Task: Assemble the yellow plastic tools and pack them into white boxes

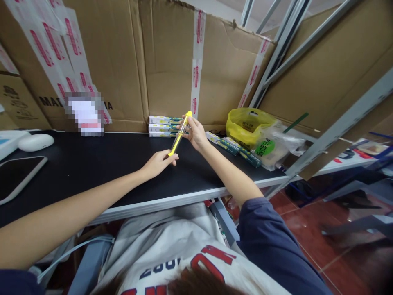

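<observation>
A slim clear tube with yellow ends [179, 134] is held at a slant above the black tabletop, and a yellow ridged part shows inside its lower half. My left hand [159, 163] pinches the lower yellow end between thumb and fingers. My right hand [195, 133] grips the tube near its upper yellow cap, fingers closed around it. Just behind my hands, a stack of narrow printed boxes [159, 127] lies by the cardboard, partly covered by my right hand. I cannot make out the tube's exact kind.
More narrow green-and-white boxes [235, 147] lie to the right, beside a yellow plastic bag [245, 125] and a clear bag with a green label [267, 150]. At left are a phone-like device [20, 176] and a white mouse [36, 142]. Cardboard [172, 61] walls the back; a metal frame [302, 153] stands right.
</observation>
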Tool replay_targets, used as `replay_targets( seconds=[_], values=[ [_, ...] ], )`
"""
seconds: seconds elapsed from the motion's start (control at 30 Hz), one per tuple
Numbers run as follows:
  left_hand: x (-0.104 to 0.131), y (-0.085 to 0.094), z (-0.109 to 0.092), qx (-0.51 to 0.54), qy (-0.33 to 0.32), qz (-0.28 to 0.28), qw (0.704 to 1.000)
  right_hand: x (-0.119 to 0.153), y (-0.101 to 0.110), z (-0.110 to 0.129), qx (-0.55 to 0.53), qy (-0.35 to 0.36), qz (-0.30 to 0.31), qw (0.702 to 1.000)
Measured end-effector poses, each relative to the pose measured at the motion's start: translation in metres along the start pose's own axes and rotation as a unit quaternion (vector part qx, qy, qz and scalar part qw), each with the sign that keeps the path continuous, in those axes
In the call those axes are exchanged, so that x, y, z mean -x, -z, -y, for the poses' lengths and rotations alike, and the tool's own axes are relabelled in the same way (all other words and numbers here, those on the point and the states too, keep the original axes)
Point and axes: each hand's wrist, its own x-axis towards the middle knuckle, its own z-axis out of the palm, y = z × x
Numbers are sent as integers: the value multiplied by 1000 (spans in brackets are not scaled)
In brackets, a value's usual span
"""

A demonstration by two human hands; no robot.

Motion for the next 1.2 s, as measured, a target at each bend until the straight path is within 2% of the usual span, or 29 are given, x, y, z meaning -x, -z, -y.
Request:
replay_targets(
  seconds=[0.17, 0.33, 0.5, 0.93, 1.2],
  values=[
    [0, 3, -2, 25, 4, -8, 1000, -4, 4, -1, -23, 18, 14, 999],
    [-2, 6, 2, -20, 14, 11, 1000, -2, 5, 3, -39, 14, 11, 999],
    [-2, 5, 3, -21, 4, 17, 1000, 2, 0, 9, -44, -1, 12, 999],
    [-5, 9, 22, -26, 35, -59, 997, 9, -2, 9, 8, 23, 113, 993],
    [-3, 6, 13, -28, 32, -21, 999, 6, 1, 7, 38, 11, 81, 996]
  ],
)
